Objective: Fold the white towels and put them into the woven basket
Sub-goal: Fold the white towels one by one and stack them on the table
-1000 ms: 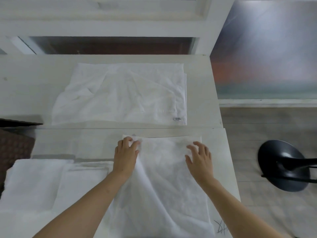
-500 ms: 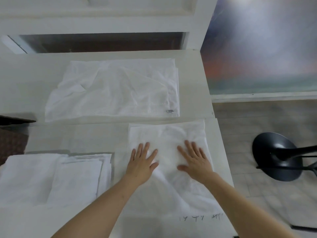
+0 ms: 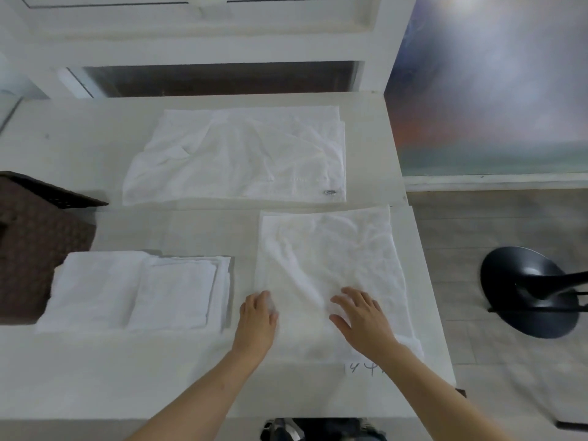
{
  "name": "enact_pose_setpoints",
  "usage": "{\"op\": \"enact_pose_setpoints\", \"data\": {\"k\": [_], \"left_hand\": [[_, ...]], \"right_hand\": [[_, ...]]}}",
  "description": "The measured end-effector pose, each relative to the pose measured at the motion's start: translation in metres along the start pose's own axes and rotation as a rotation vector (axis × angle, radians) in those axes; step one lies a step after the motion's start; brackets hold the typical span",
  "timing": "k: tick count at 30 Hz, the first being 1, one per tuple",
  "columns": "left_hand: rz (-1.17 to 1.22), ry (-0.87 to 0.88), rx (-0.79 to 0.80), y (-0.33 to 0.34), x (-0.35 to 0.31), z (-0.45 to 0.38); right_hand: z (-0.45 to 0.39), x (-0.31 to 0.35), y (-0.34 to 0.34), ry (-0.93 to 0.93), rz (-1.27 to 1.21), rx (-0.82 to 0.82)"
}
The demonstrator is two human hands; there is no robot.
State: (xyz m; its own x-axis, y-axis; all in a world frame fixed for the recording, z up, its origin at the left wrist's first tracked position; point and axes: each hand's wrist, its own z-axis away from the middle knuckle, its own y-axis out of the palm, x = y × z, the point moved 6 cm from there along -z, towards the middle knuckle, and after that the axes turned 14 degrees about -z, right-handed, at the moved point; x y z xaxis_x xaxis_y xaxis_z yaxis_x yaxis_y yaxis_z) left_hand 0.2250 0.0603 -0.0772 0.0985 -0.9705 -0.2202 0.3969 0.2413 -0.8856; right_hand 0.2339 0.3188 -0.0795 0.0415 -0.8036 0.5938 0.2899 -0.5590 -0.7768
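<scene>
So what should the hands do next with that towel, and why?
Probably fold the towel in half again. It lies spread and wrinkled under the left hand and right hand, plainly wider than the folded stack beside the woven basket.

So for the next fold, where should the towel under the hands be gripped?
Probably at its two near corners, from the person's own side. The towel lies flat with its far edge square, the left hand already pinches the near-left edge, and the right hand rests flat close to the near-right one.
</scene>
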Motion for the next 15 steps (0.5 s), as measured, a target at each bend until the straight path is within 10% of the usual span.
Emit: {"op": "enact_pose_setpoints", "data": {"k": [15], "left_hand": [[0.342, -0.060, -0.102, 0.009, 0.034, 0.078]], "right_hand": [[0.048, -0.016, 0.020, 0.193, 0.180, 0.285]]}}
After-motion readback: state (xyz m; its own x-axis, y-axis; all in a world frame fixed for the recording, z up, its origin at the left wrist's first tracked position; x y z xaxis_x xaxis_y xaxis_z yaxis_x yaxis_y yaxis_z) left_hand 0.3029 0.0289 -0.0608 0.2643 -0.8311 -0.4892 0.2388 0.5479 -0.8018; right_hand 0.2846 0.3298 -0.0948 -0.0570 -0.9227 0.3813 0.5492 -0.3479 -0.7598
